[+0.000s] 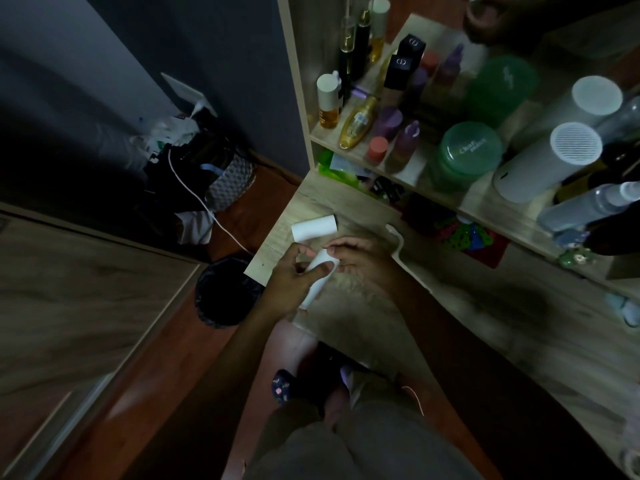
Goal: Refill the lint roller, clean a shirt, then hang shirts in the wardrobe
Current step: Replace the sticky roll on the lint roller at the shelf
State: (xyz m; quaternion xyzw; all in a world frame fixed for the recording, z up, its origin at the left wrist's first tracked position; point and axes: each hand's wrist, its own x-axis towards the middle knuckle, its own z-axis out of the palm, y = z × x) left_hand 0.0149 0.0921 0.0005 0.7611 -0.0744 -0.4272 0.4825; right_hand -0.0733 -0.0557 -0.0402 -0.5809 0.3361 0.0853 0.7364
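Note:
My left hand (298,275) grips a white lint roller (316,281) tilted over the near corner of the wooden table (346,209). My right hand (360,258) pinches the roller's upper end with thumb and fingertips. A second white roll (314,228) lies on the table just beyond my hands. A white curved handle piece (397,242) lies on the table to the right of my right hand. No shirt is in view.
A black bin (227,292) stands on the floor left of the table corner. Bags and a white cable (194,188) pile against the dark wall. Shelves hold several bottles (356,123) and green jars (467,154). A wooden wardrobe door (69,289) is at left.

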